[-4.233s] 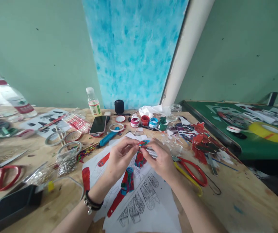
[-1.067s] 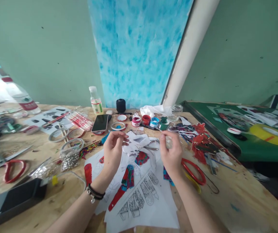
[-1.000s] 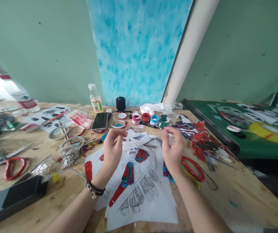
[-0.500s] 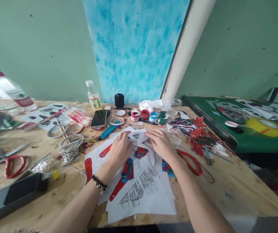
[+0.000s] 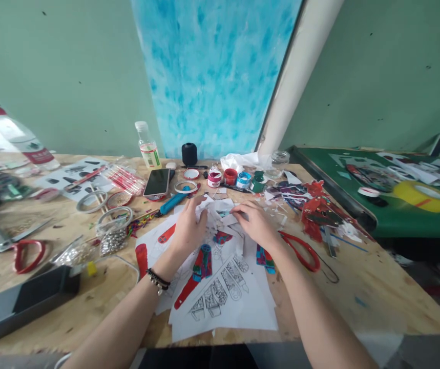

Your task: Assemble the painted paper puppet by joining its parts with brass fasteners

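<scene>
On the wooden table [image 5: 358, 287], printed pattern sheets [image 5: 238, 312] carry several painted, cut-out pieces [image 5: 200, 264]; others stay uncoloured outlines. Above the sheets, left hand [image 5: 189, 230] and right hand [image 5: 256, 225] press, fingers loosely curled, on white paper scraps [image 5: 220, 210]

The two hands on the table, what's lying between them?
In the head view, a heap of white paper scraps lies between the left hand and right hand; both hands rest on it, over the printed sheets.
</scene>
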{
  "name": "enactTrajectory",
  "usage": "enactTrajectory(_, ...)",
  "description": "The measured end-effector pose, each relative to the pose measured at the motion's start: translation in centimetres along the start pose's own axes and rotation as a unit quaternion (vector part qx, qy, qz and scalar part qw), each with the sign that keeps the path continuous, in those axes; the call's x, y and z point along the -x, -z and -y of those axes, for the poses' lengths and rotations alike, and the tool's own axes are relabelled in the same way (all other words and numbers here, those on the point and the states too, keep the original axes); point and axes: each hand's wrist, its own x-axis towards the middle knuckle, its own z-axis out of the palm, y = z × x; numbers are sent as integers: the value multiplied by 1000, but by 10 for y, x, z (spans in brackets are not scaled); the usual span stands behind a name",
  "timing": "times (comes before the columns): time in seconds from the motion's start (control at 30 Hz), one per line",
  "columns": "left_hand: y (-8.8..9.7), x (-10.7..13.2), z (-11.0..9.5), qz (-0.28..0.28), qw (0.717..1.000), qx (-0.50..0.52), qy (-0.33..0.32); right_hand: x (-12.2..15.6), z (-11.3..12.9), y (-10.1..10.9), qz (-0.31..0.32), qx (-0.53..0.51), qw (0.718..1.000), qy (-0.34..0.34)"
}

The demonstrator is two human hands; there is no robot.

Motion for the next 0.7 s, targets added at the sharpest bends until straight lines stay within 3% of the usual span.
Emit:
enactTrajectory(0.1,1,-2,1,-45,997,58,10,-2,0,3,-17,-55,998,-40)
enactTrajectory(0.2,3,-6,1,-80,985,142,60,-3,1,6,-39,-110,989,-86)
enactTrajectory(0.33,5,-9,-3,-90,936,300,159,-6,7,9,-102,-226,958,-147)
enactTrajectory(0.43,4,-7,-9,-36,902,379,204,-8,12,8,-171,-318,908,-213)
enactTrajectory(0.53,0,-2,-15,52,894,401,193,-11,19,4,-229,-406,844,-264)
enactTrajectory(0.7,-9,7,-23,122,894,398,165,-13,32,0,-236,-493,776,-315)
